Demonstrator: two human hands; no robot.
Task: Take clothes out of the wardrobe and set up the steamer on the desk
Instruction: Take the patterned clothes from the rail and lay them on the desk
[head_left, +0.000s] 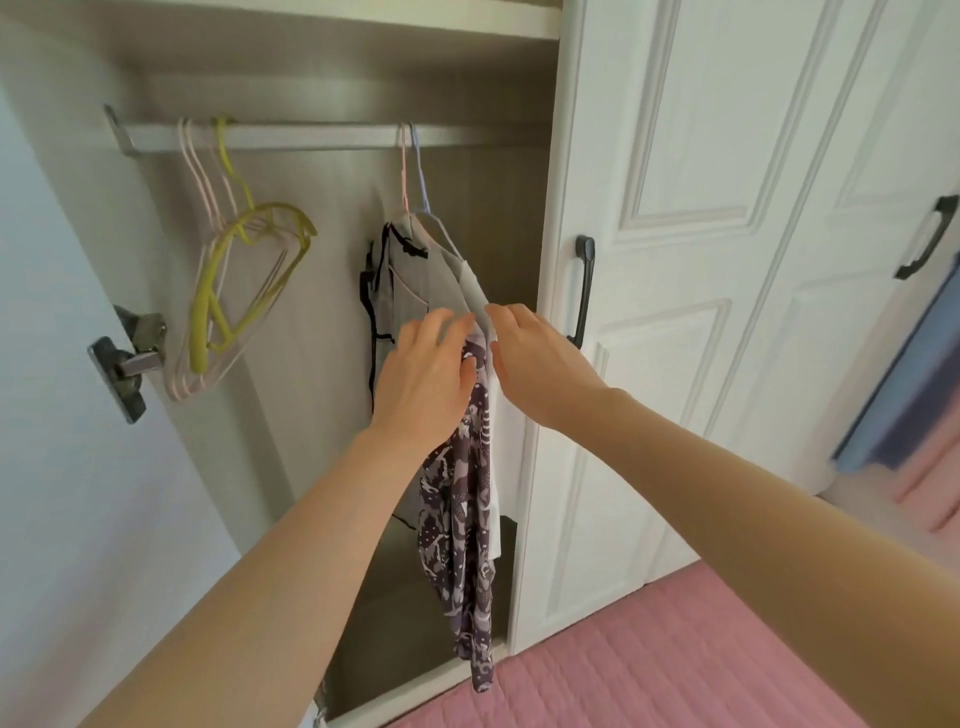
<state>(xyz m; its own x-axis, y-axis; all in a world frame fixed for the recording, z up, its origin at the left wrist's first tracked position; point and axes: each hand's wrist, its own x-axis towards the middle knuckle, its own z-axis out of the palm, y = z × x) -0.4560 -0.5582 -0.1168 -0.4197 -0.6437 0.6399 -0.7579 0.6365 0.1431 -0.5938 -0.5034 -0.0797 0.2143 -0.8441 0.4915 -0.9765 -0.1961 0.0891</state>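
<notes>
Inside the open wardrobe (332, 62), two garments hang from the rail (322, 136) on a pink and a lilac hanger. The nearer one is a white top with a purple patterned panel (467, 519). Behind it hangs a pale grey garment with black trim (395, 291). My left hand (423, 374) and my right hand (535, 358) both reach the shoulder edge of the white top. The fingers of each hand pinch the fabric near the hanger's end. No steamer or desk is in view.
Several bare hangers, yellow and pink (234, 291), hang at the rail's left end. The open left door carries a metal hinge (127, 364). Closed white doors with dark handles (584, 291) stand to the right. A pink quilted bed cover (675, 660) lies below.
</notes>
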